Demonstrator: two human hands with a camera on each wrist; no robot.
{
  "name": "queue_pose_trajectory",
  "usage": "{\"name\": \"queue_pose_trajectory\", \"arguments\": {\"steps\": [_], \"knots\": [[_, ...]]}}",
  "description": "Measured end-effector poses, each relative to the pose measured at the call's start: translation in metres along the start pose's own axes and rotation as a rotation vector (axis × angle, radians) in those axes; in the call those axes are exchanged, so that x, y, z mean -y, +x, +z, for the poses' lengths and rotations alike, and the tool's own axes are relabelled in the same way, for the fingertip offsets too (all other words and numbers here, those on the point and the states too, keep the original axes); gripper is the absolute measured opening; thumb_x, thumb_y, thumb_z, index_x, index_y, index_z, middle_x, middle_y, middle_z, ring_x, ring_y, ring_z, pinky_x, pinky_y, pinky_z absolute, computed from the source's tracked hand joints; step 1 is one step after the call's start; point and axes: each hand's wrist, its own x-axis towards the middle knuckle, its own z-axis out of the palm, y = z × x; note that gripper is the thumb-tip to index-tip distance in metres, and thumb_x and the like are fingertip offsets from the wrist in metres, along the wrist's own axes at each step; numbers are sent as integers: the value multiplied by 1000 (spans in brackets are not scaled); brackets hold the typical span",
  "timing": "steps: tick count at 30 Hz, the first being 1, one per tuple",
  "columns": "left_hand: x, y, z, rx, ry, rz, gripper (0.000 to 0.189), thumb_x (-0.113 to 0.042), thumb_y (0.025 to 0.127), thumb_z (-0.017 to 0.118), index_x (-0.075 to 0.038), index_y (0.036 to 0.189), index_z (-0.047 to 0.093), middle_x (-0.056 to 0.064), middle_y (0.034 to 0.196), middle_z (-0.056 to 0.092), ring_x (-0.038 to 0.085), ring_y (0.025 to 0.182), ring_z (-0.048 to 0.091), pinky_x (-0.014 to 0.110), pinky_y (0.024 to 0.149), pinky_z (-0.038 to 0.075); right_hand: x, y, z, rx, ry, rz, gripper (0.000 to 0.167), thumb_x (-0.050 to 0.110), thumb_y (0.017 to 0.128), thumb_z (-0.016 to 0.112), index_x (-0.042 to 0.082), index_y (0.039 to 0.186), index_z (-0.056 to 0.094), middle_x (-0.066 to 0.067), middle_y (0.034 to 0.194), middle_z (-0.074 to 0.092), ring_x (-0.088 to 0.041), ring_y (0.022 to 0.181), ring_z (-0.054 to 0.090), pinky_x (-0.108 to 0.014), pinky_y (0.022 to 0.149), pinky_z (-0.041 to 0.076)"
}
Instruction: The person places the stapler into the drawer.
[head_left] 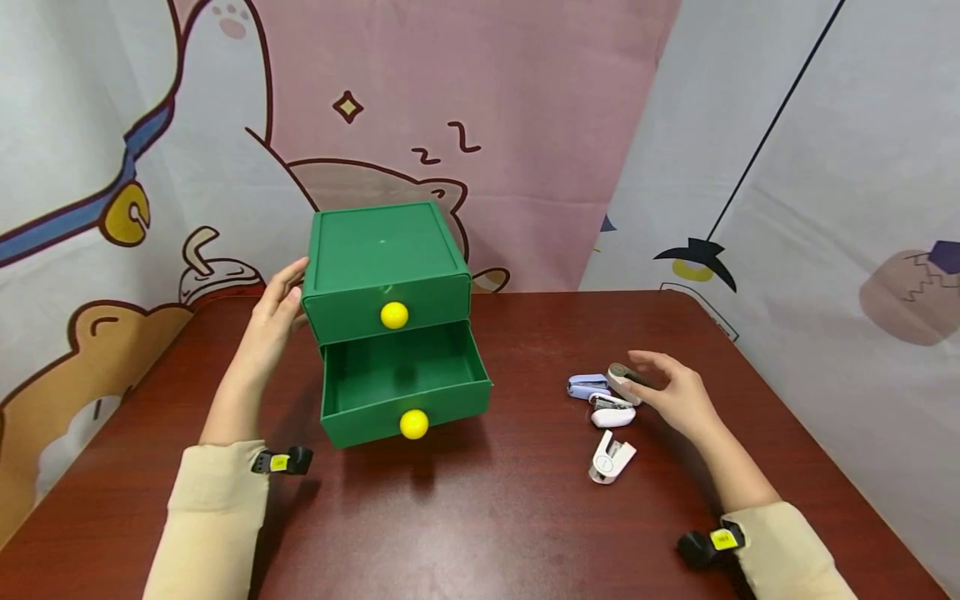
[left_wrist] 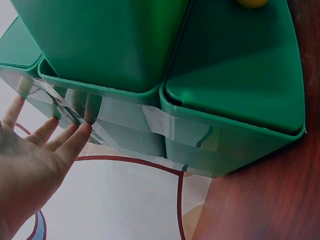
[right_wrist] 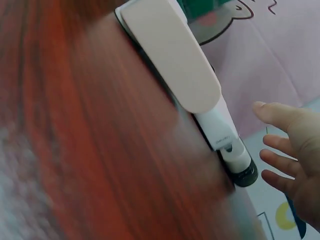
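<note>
Left: green drawer unit point(head_left: 360, 314), lower drawer point(head_left: 453, 406) pulled out; left hand point(head_left: 274, 308) against its left side, fingers spread. Right: four staplers point(head_left: 612, 417), right hand point(head_left: 678, 396) just beside, fingers wide.

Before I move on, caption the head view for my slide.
Left hand beside a green drawer unit with one drawer open; right hand near four small staplers.

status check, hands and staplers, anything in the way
Left hand at side of green drawer unit. Right hand beside staplers, holding none. Lower drawer pulled out. No obstruction seen.
</note>
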Motion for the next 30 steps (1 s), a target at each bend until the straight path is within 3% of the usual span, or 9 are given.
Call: {"name": "queue_pose_trajectory", "arguments": {"steps": [6, 10, 15, 30], "knots": [[1, 0, -1, 13, 8, 10, 49, -25, 104, 39, -15, 151, 29, 13, 149, 29, 17, 121, 45, 30, 94, 38, -12, -1, -1, 71, 6, 60, 53, 17, 85, 75, 0, 131, 55, -21, 121, 59, -36, 108, 55, -50, 86, 43], [1, 0, -1, 12, 9, 5, 49, -25, 104, 39, -15, 151, 29, 13, 149, 28, 18, 121, 45, 30, 94, 39, -18, -2, -1, 108, 6, 88, 57, 21, 86, 74, -1, 133, 52, -23, 125, 56, -38, 111, 52, -55, 90, 40], [1, 0, -1, 10, 10, 0, 50, -25, 104, 39, -15, 152, 29, 13, 149, 28, 19, 122, 44, 30, 94, 39, -22, -3, 0, 129, -33, 99, 57, 23, 86, 74, -2, 133, 53, -23, 125, 56, -36, 106, 54, -51, 86, 43], [1, 0, -1, 9, 20, 3, 49, -25, 104, 39, -16, 152, 29, 14, 149, 29, 16, 118, 47, 27, 93, 39, -22, -5, 0, 70, -70, 87, 46, 15, 85, 74, -4, 124, 60, -24, 116, 61, -34, 94, 59, -42, 77, 48]]}}
